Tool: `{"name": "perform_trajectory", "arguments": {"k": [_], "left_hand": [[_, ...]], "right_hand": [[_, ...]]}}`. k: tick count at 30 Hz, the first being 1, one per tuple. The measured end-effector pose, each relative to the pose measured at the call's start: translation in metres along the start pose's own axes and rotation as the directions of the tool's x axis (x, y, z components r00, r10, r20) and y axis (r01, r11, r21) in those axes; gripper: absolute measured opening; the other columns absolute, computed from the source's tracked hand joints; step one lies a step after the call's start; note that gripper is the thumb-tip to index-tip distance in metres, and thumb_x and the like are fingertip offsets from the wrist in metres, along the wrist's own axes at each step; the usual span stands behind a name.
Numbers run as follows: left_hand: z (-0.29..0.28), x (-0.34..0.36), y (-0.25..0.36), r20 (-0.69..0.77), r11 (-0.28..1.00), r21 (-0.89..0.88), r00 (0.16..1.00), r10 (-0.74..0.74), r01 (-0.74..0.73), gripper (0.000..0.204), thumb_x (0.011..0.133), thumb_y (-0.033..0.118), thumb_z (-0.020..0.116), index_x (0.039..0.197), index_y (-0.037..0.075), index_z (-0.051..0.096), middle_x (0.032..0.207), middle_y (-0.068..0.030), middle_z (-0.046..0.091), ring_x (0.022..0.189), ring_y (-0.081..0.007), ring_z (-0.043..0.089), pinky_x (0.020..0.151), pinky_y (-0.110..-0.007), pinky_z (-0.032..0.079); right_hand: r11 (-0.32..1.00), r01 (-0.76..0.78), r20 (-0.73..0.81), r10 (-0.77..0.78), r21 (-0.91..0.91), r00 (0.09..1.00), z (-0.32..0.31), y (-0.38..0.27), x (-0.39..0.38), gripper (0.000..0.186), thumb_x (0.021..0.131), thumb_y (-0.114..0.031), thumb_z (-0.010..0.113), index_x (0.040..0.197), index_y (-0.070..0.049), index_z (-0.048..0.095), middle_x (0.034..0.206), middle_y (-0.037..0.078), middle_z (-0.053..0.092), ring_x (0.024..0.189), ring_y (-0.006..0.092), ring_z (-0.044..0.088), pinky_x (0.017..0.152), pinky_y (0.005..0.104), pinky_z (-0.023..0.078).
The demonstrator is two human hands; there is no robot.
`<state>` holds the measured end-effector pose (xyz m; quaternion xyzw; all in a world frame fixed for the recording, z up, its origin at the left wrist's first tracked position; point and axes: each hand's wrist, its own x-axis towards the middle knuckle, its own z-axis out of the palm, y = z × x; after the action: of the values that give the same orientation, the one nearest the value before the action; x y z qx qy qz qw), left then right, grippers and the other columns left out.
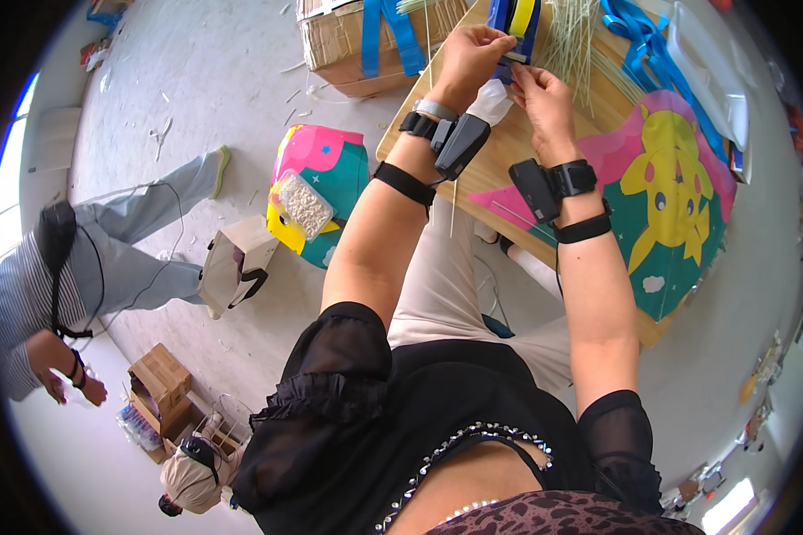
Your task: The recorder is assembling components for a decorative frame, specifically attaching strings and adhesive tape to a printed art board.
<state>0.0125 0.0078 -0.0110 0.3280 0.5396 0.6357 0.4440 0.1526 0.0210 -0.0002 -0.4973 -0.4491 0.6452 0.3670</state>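
Observation:
My left hand (480,55) has its fingers pinched at the top of a blue tape dispenser (509,18) holding a yellow roll. My right hand (538,94) pinches just below and to the right of it, near the dispenser's lower end. What is between the fingertips of either hand is too small to make out. A white wrapped item (491,102) lies under and between my wrists. Pale thin sticks (575,45) lie right of the dispenser on the wooden table (415,120). A pink and teal sheet with a yellow cartoon figure (665,187) lies beside my right forearm.
Blue straps (642,49) and a white tray (714,80) lie at the table's back right. A cardboard box (339,67) stands beyond it. On a colourful sheet (321,160) sits a pack (303,205). A bag (227,267) and another person (45,294) are at left.

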Motion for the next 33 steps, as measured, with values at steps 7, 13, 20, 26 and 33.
{"name": "perform_trajectory", "arguments": {"k": [7,13,20,26,33], "left_hand": [[0.006,0.003,-0.006,-0.074,0.992,0.121,0.996,0.058,-0.049,0.018,0.091,0.013,0.077,0.099,-0.003,0.075,0.086,-0.0032,0.072,0.075,-0.0071,0.062,0.066,-0.022,0.048],[0.008,0.000,-0.006,-0.100,0.985,0.166,0.992,0.072,-0.055,0.018,0.091,0.013,0.077,0.097,-0.003,0.075,0.085,-0.0035,0.072,0.074,-0.0073,0.061,0.066,-0.023,0.048],[0.002,0.001,-0.008,-0.151,0.985,0.127,0.980,0.133,-0.114,0.020,0.084,0.016,0.078,0.086,-0.003,0.077,0.071,-0.0055,0.070,0.064,-0.0098,0.061,0.059,-0.028,0.050],[0.013,-0.002,0.001,-0.135,0.991,0.114,0.987,0.089,-0.073,0.016,0.085,0.014,0.077,0.086,-0.002,0.077,0.072,-0.0035,0.070,0.064,-0.0087,0.060,0.059,-0.027,0.049],[0.003,-0.002,0.002,-0.106,0.982,0.188,0.994,0.022,-0.001,0.018,0.089,0.015,0.077,0.094,-0.002,0.076,0.081,-0.0025,0.070,0.070,-0.0087,0.060,0.063,-0.025,0.049]], "right_hand": [[0.987,0.140,-0.101,-0.148,-0.082,0.984,0.005,0.019,0.008,0.023,0.095,-0.018,0.076,0.096,0.005,0.072,0.081,0.004,0.071,0.069,0.0087,0.061,0.063,0.0253,0.049],[0.991,0.094,-0.176,-0.110,-0.095,0.978,0.013,0.017,0.007,0.022,0.094,-0.017,0.076,0.091,0.005,0.073,0.079,0.004,0.071,0.066,0.0097,0.059,0.060,0.0272,0.047],[0.994,-0.028,-0.129,0.042,0.109,0.991,0.022,0.004,0.005,0.014,0.092,-0.009,0.076,0.091,0.005,0.073,0.077,0.003,0.068,0.064,0.0099,0.057,0.058,0.0283,0.045],[0.998,-0.055,-0.118,0.059,0.037,0.991,0.010,0.008,0.018,0.014,0.090,-0.009,0.076,0.090,0.005,0.075,0.078,0.003,0.069,0.063,0.0099,0.057,0.056,0.0289,0.043],[0.984,-0.144,-0.151,0.158,0.100,0.976,0.024,-0.005,0.005,0.010,0.090,-0.005,0.073,0.090,0.005,0.076,0.080,0.005,0.070,0.065,0.0142,0.060,0.059,0.0336,0.047]]}}
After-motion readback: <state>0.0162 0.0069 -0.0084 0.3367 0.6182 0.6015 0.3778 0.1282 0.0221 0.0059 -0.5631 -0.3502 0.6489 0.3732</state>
